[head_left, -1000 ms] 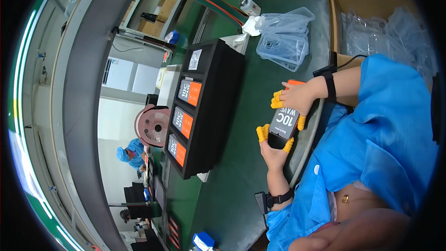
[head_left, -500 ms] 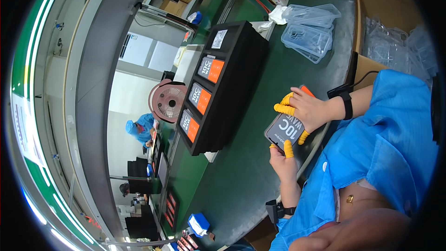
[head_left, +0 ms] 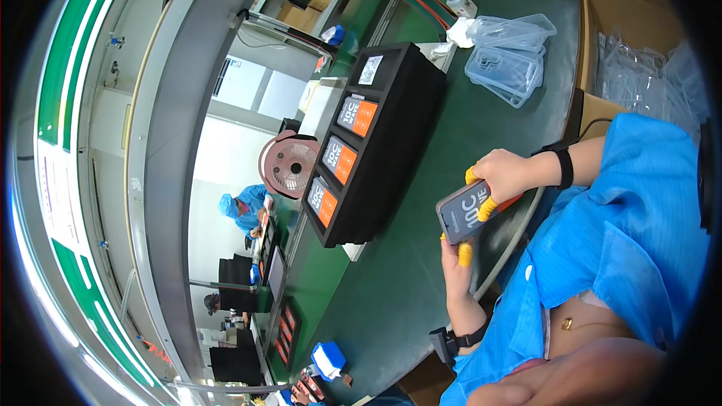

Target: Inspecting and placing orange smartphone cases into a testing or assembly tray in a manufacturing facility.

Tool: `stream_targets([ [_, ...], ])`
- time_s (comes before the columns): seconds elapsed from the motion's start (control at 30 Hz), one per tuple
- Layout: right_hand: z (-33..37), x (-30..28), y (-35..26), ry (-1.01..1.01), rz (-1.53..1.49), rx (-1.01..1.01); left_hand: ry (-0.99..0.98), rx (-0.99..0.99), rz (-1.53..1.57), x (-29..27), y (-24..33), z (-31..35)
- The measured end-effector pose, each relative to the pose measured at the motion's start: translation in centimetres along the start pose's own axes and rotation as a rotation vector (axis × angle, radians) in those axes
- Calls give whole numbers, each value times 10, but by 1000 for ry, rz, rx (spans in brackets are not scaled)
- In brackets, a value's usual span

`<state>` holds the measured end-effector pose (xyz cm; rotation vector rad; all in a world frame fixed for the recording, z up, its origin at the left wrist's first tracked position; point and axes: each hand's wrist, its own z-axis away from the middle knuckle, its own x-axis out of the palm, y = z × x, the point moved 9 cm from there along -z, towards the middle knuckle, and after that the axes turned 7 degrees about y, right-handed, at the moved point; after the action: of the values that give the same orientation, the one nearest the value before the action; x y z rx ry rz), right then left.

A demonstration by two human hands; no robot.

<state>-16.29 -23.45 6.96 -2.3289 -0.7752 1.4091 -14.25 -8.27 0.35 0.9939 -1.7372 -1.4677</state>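
Observation:
A flat grey package with rounded corners and an orange end [head_left: 460, 214] is held between my two hands, tilted above the green table. My right hand [head_left: 502, 177], with yellow finger cots, is closed around the orange end, its thumb on the printed face. At the opposite end, my left hand [head_left: 456, 262] pinches the lower corner between thumb and finger, also in yellow cots. Ahead of my hands stands a long black divided tray [head_left: 383, 162]. Similar grey-and-orange packages [head_left: 338, 159] sit in its compartments, and one compartment holds a white label [head_left: 370, 70].
Clear plastic cases [head_left: 504, 68] lie beside a white bottle [head_left: 461, 4] on the green table [head_left: 402, 271]. A carton of clear plastic pieces [head_left: 632, 68] stands at right. A pink fan [head_left: 292, 165] is beyond the tray; a co-worker in blue [head_left: 247, 209] sits farther off.
My right hand has curled its fingers in, after lying spread across the package. The package has turned slightly and moved a little. The whole view has shifted slightly.

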Motion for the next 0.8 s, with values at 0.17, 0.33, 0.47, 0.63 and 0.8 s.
stream_targets([
  [0.17, -7, -5, -16, -61, -618, 154, -250, -47, -348, 61, -10, 9],
  [0.33, -16, -21, -12, 99, -662, 123, -20, 163, -456, 64, 2, -15],
  [0.47, -70, -77, -16, 403, -537, -69, -70, 203, -27, 65, 34, -64],
  [0.63, -262, -139, 67, 423, -102, 212, 331, 405, -118, -27, 36, -77],
  [0.8, -326, -57, 150, -72, 431, 359, 515, 37, -275, -95, -50, -40],
])
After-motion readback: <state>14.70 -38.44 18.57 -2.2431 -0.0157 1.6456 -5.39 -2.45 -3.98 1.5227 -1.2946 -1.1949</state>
